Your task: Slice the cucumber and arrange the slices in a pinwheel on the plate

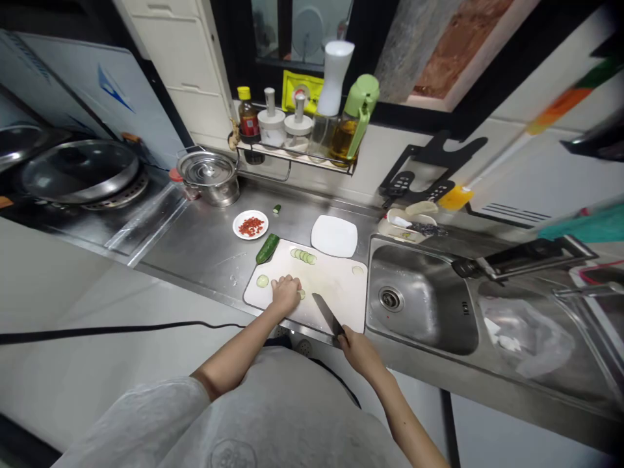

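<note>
A pale, matte, round-cornered cutting board (336,286) is laid on the brushed steel counter (205,247). A small cucumber piece (302,294) is pinned on it under the curled left hand (286,292). A dark, tapered knife (325,312) is gripped by the right hand (358,348), its blade slanted over the board.

The steel table (205,250) carries a white cutting board (336,286) at its front edge. Just behind the board sits a square white plate (334,236). Beyond its left corner are a chilli dish (250,225), a cucumber stub (277,208) and, farther back, a lidded pot (209,174).
</note>
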The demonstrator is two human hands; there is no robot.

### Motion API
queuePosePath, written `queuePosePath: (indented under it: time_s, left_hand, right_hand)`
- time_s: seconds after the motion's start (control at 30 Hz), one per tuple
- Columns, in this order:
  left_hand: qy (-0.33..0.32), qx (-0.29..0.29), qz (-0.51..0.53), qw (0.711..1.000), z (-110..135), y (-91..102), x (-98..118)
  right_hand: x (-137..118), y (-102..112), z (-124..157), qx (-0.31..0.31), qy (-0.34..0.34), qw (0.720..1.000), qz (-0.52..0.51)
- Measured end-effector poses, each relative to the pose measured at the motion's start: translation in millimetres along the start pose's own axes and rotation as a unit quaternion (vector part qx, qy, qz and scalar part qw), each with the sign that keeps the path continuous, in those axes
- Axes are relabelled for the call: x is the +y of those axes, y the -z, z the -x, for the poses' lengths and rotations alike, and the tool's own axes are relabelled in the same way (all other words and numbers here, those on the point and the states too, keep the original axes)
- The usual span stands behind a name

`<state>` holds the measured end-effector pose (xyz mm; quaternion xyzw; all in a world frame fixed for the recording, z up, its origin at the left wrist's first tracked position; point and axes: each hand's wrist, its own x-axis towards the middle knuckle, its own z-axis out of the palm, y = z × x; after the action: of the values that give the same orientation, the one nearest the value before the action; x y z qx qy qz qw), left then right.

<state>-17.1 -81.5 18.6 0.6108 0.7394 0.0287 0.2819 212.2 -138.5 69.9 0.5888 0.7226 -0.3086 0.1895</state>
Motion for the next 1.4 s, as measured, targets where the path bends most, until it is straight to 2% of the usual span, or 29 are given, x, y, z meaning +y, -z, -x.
queuePosePath:
  time_s: [0.2,0.3,0.43,0.63,0.8,0.97,1.2,1.3,1.4]
  left_hand:
    - [-0.005,-0.013,0.043,0.999,3.6,4.8,1.9]
    - [0.011,-0.011,0.091,0.996,7.3,10.3,-4.3]
    - [0.038,0.02,0.129,0.991,9.7,19.4,-27.5]
    - [0.108,0.078,0.118,0.984,6.3,31.8,-73.9]
    - [0.153,0.088,0.087,0.98,2.7,39.3,-93.0]
    - [0.145,0.09,0.062,0.983,2.0,41.5,-92.9]
    - [0.141,0.134,0.023,0.981,6.9,41.5,-88.8]
    - [0.109,0.159,0.047,0.98,3.9,38.2,-75.7]
    - [0.043,0.15,0.074,0.985,-8.2,31.8,-48.6]
  right_hand:
    - [4.1,-1.2,-6.8,0.008,0.002,1.0,-0.02]
    - [3.7,-0.6,-9.3,0.007,-0.001,1.0,-0.022]
    - [4.0,-3.1,-15.7,0.01,0.012,1.0,-0.018]
    - [2.6,-7.3,-24.6,0.011,0.013,1.0,-0.012]
    - [-1.7,-4.2,-26.0,0.01,0.012,1.0,-0.006]
    - [-6.1,2.0,-24.3,0.003,-0.003,1.0,0.011]
    - [-6.8,3.9,-21.1,0.005,-0.009,1.0,0.005]
    - [-6.2,3.8,-19.1,0.015,-0.01,1.0,-0.013]
    - [-4.2,4.5,-17.2,0.029,-0.026,0.999,-0.034]
